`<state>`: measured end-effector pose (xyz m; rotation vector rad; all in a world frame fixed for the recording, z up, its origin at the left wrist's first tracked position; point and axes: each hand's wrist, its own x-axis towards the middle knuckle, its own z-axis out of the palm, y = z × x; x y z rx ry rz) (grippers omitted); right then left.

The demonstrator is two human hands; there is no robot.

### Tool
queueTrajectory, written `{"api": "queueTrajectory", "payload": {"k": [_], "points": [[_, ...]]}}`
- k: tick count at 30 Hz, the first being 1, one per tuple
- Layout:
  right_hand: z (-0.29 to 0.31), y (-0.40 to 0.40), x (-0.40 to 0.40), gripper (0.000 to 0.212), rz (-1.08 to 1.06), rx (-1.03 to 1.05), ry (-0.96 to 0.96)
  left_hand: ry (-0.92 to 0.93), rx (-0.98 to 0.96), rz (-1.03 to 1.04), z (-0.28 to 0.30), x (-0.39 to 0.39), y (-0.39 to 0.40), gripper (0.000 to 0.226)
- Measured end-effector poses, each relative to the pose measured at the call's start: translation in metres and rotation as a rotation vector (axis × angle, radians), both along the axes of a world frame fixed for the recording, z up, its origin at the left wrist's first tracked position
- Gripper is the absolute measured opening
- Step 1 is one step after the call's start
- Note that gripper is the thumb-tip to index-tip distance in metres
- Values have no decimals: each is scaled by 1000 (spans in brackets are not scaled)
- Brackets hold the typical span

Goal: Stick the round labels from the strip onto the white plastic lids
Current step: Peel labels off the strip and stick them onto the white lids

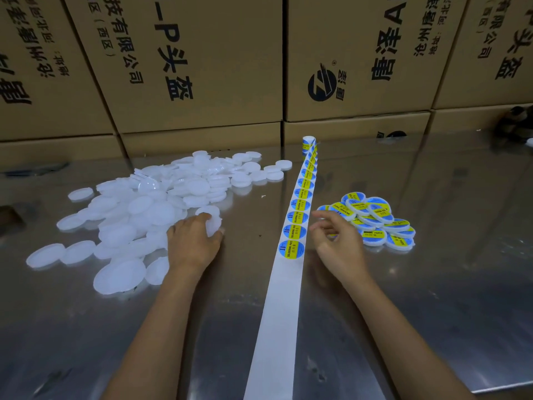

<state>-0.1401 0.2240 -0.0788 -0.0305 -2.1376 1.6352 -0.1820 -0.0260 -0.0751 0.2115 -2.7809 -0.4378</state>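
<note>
— Looking at the left hand (193, 243), what has it got?
— Its fingers are curled on one white lid (212, 223) at the near edge of the big lid pile (150, 203) on the shiny table (432, 298).
— And the right hand (336, 241)?
— It is open with loose, bent fingers and holds nothing. It hangs just right of the label strip (290, 272).
— Where are the round labels?
— The nearest round label (291, 249) sits on the strip between both hands. More run back to the roll (309, 144).
— And the done ones?
— The labelled lids (375, 223) lie heaped right behind the right hand. Brown boxes (202, 67) stand at the back.
</note>
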Motion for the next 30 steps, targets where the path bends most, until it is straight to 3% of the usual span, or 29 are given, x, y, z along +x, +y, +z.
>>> {"api": "queueTrajectory", "payload": {"k": [5,9,12,15,23,26,30], "points": [[-9,-4,2,36,130,445,-27,168,123,-16,4,1,2,34],[-13,-2,1,47,164,602,-81,240,180,23,9,4,8,29],[-13,-3,-1,46,160,636,-104,299,332,-12,14,7,12,16],[-13,-2,-1,43,152,641,-107,303,636,-161,20,10,22,18],[-10,-2,2,55,190,629,-125,51,1314,-251,26,14,42,23],[-5,-2,5,57,235,625,-135,-18,1417,-293,26,15,51,17],[-1,-2,8,47,283,642,-149,-64,1377,-364,18,20,65,9]]}}
